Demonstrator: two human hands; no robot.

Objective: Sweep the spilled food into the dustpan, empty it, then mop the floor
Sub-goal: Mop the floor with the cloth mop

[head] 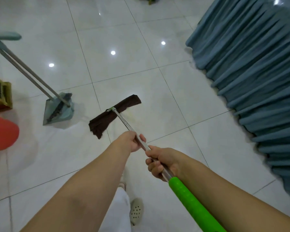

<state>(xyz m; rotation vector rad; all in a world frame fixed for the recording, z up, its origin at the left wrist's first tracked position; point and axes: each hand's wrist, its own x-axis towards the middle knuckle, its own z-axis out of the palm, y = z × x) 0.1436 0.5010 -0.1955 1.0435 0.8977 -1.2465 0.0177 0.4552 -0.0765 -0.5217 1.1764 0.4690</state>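
Both my hands grip a mop by its metal handle [124,121]. My left hand [132,141] holds the shaft further down, and my right hand [159,162] holds it just above the green grip [191,203]. The dark brown mop cloth [114,114] lies flat on the white tiled floor [141,72], ahead of me. To its left a teal dustpan [59,111] stands on the floor with a broom [60,106] resting in it, their long handles leaning up to the left. A faint yellowish smear shows on the tile by the mop cloth.
Blue pleated curtains [249,72] hang along the right side. A red round object [2,131] and a wooden box [2,96] sit at the left edge. My foot in a pale clog [136,210] shows at the bottom.
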